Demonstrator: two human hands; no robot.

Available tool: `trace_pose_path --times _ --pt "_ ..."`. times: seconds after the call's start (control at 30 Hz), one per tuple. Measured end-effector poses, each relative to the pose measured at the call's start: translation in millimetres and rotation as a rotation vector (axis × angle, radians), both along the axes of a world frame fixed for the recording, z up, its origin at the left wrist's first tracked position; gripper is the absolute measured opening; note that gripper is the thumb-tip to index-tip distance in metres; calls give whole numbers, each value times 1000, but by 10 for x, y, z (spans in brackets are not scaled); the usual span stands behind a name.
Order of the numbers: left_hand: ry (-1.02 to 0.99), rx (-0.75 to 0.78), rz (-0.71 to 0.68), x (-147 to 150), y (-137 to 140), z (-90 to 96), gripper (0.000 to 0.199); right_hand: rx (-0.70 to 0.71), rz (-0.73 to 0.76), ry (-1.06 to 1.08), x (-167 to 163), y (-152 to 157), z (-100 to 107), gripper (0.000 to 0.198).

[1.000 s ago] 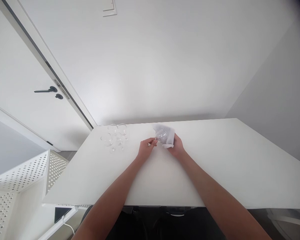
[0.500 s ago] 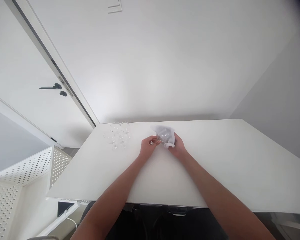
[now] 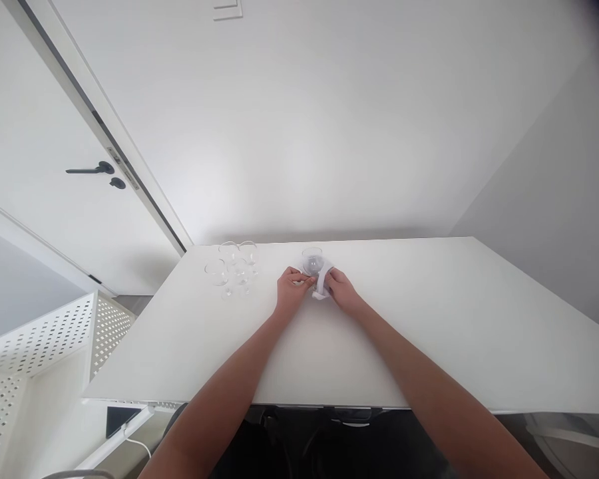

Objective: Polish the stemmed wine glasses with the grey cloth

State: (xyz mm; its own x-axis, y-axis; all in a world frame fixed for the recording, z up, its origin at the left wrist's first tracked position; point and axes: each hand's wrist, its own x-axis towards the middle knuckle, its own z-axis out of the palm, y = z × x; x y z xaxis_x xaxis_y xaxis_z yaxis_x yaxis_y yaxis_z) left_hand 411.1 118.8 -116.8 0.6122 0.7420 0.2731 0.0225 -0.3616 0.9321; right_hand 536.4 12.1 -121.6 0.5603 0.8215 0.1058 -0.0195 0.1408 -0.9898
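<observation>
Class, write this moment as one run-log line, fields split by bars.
Left hand: fingers at glass | right hand: holding white cloth against glass | other glasses: upright, table's left side

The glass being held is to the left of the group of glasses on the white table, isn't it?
Not left: the head view shows the glass being held is to the right of the group of glasses on the white table.
</observation>
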Motion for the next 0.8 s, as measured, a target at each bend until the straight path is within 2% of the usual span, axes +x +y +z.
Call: trace_pose_path --times 0.1,0.2,0.33,0.43,0.5,0.6,0.7,0.8 --pt "13 44 1 3 11 -17 23 9 84 -73 58 -6 -32 42" --pt "-44 27 -11 -5 4 -6 28 10 127 -16 99 -23 -45 45" --pt "-225 -174 -165 -39 6 70 31 -59 200 73 98 -72 -16 48" --pt "-323 -333 -342 -55 14 125 44 -133 288 43 81 -116 25 47" --pt "-359 -385 -411 -55 17 137 49 -165 329 -9 68 -132 44 47" --pt "-390 -388 -388 -45 21 122 48 -184 308 -149 33 -115 49 44" --pt "-379 -381 -328 -36 34 99 49 -181 163 -284 -9 -71 44 40" --pt "-328 -420 -292 -36 61 91 53 -155 174 -160 -13 -60 60 41"
